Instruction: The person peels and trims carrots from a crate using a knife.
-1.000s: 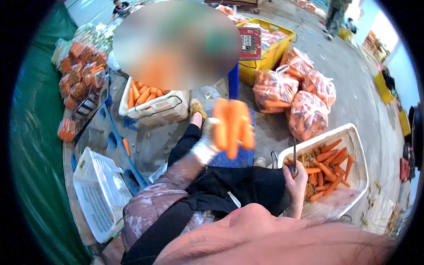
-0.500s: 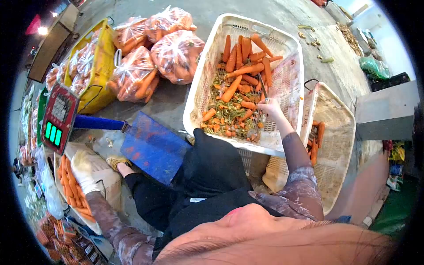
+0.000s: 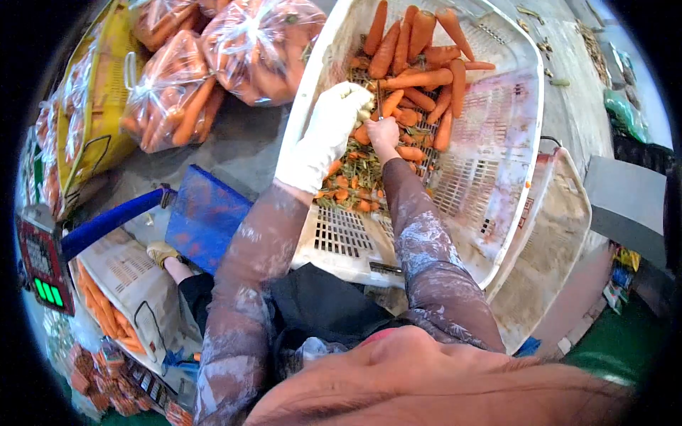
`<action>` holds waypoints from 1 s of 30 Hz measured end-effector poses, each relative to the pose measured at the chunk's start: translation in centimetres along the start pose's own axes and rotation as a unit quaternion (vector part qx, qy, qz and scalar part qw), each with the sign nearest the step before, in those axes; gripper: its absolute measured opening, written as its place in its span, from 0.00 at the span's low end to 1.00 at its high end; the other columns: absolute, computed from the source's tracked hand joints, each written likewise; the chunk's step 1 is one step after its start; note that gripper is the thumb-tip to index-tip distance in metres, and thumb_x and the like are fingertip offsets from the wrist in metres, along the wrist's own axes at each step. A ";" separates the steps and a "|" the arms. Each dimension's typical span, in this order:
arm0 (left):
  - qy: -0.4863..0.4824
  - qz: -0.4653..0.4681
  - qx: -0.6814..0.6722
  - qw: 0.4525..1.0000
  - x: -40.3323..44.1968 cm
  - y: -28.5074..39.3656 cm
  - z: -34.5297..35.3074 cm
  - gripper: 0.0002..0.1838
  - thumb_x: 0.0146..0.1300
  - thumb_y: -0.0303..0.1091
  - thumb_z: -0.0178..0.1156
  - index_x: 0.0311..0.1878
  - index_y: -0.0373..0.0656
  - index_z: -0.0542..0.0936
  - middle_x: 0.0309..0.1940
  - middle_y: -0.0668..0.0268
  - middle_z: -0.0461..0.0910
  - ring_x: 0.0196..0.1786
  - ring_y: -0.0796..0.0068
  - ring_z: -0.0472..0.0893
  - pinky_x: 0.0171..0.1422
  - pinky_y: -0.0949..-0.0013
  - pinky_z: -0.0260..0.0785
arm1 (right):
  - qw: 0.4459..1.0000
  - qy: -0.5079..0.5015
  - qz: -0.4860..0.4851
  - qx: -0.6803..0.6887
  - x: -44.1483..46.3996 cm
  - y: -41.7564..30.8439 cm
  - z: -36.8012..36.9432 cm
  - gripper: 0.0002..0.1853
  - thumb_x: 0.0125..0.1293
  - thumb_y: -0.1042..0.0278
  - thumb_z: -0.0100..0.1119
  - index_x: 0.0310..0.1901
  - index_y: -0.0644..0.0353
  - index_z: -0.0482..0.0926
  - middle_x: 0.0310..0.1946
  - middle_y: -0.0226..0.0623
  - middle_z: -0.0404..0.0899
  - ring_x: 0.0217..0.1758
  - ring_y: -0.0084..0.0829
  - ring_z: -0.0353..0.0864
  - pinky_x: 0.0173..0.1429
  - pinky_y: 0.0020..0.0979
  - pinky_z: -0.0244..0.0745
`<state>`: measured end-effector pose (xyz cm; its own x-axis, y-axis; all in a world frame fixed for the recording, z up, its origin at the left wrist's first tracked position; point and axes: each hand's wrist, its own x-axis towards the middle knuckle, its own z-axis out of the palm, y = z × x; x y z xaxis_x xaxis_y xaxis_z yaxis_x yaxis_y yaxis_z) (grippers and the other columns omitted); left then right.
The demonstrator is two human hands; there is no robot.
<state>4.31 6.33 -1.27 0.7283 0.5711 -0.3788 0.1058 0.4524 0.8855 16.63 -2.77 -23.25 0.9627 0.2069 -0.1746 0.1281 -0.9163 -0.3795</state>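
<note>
My left hand (image 3: 332, 121), in a white glove, is over the left part of the large white plastic crate (image 3: 497, 213). Its fingers curl in near the knife; what they hold, if anything, is hidden. My right hand (image 3: 383, 133), bare, grips a knife (image 3: 379, 103) whose narrow blade points away from me, just beside the gloved fingertips. An orange carrot (image 3: 392, 101) lies close to the blade. Several whole carrots (image 3: 422, 34) rest at the crate's far end. Carrot tops and green trimmings (image 3: 359, 174) cover the near part of its floor.
Tied clear bags of carrots (image 3: 263, 50) stand at the left beside a yellow crate (image 3: 89, 106). A blue platform scale (image 3: 206, 213) with a lit display (image 3: 48, 291) is nearer me. Carrots (image 3: 106, 312) fill a crate at lower left; another white crate (image 3: 550, 241) is right.
My left hand has moved from the carrots at lower left up into the large crate. My right hand with the knife has shifted left and farther in, meeting it. The view has turned and shifted.
</note>
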 end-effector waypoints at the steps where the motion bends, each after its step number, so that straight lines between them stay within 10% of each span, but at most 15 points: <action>1: 0.000 0.095 0.210 0.973 1.1 -1.5 -0.7 0.08 0.57 0.29 0.56 0.39 0.40 0.78 0.32 0.65 0.80 0.37 0.70 0.80 0.42 0.71 0.70 | 0.993 -0.078 0.027 0.083 1.0 0.7 0.3 0.25 0.49 0.48 0.67 0.30 0.68 0.78 0.27 0.47 0.80 0.33 0.43 0.82 0.39 0.38 0.76; 3: 0.018 0.205 0.370 0.906 -0.1 -1.8 -0.4 0.11 0.53 0.27 0.56 0.41 0.40 0.78 0.34 0.63 0.80 0.39 0.65 0.79 0.44 0.67 0.71 | 0.929 -0.246 0.105 0.256 1.3 1.5 -1.5 0.19 0.51 0.52 0.65 0.23 0.63 0.76 0.19 0.38 0.76 0.25 0.34 0.79 0.32 0.32 0.74; 4: 0.044 0.308 0.517 0.797 -0.5 -1.5 -0.3 0.14 0.49 0.24 0.56 0.42 0.40 0.78 0.35 0.60 0.80 0.41 0.59 0.79 0.47 0.63 0.71 | 0.868 -0.333 0.081 0.359 1.4 2.4 -2.5 0.18 0.54 0.52 0.63 0.27 0.62 0.78 0.19 0.34 0.75 0.20 0.26 0.75 0.26 0.28 0.71; 8: 0.008 0.374 0.623 0.687 -1.0 -3.0 -0.1 0.28 0.42 0.24 0.59 0.54 0.43 0.74 0.53 0.55 0.72 0.54 0.55 0.72 0.60 0.58 0.62 | 0.758 -0.469 0.153 0.426 -2.5 -0.5 -13.0 0.21 0.58 0.49 0.60 0.42 0.60 0.77 0.24 0.37 0.80 0.24 0.24 0.79 0.28 0.27 0.74; 13: -0.027 0.416 0.555 0.721 -0.5 -1.4 0.7 0.33 0.38 0.25 0.62 0.56 0.46 0.72 0.44 0.58 0.77 0.50 0.56 0.75 0.56 0.59 0.63 | 0.625 -0.546 0.067 0.554 -3.9 -4.4 -19.0 0.20 0.63 0.52 0.54 0.50 0.58 0.74 0.37 0.35 0.81 0.33 0.22 0.82 0.36 0.23 0.77; 16: -0.060 0.295 0.582 0.756 -0.1 -1.6 1.2 0.31 0.33 0.32 0.66 0.50 0.47 0.76 0.31 0.59 0.80 0.38 0.57 0.79 0.46 0.57 0.68 | 0.724 -0.497 -0.223 0.423 3.5 -2.8 -12.1 0.16 0.59 0.55 0.61 0.40 0.60 0.78 0.24 0.28 0.77 0.20 0.19 0.73 0.22 0.24 0.67; 18: -0.046 0.240 0.593 0.767 -0.8 -1.6 2.0 0.28 0.35 0.32 0.65 0.47 0.47 0.78 0.32 0.56 0.79 0.38 0.55 0.79 0.46 0.57 0.69 | 0.855 -0.213 -0.086 0.465 3.8 -3.2 -9.9 0.14 0.54 0.60 0.64 0.32 0.63 0.80 0.21 0.31 0.77 0.19 0.20 0.70 0.22 0.24 0.65; 20: -0.048 0.160 0.552 0.817 -0.5 -1.6 1.6 0.26 0.36 0.33 0.66 0.45 0.43 0.78 0.31 0.59 0.80 0.37 0.61 0.80 0.47 0.62 0.70 | 0.865 -0.101 -0.007 0.492 8.7 0.6 -3.9 0.16 0.53 0.60 0.66 0.32 0.67 0.79 0.23 0.35 0.79 0.22 0.25 0.75 0.26 0.28 0.69; 22: -0.044 0.064 0.217 0.973 -0.1 -2.2 1.0 0.24 0.41 0.34 0.67 0.45 0.38 0.77 0.33 0.65 0.80 0.37 0.71 0.79 0.46 0.67 0.70 | 0.876 0.114 0.203 0.422 7.9 1.2 -4.7 0.21 0.50 0.57 0.69 0.31 0.72 0.79 0.27 0.43 0.82 0.27 0.33 0.80 0.37 0.38 0.75; 30: -0.131 -0.112 -0.199 0.965 -1.4 1.8 0.2 0.18 0.48 0.30 0.65 0.44 0.36 0.77 0.29 0.68 0.77 0.31 0.79 0.75 0.36 0.77 0.68 | 0.931 0.088 0.256 0.244 7.2 1.5 -7.2 0.15 0.57 0.69 0.59 0.39 0.75 0.77 0.39 0.51 0.81 0.36 0.42 0.83 0.41 0.38 0.75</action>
<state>3.65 6.24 0.89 0.8694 0.2595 -0.4204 0.0494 0.8010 0.5966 25.46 -5.10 -18.54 0.8971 -0.3136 -0.3112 -0.4414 -0.6047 -0.6629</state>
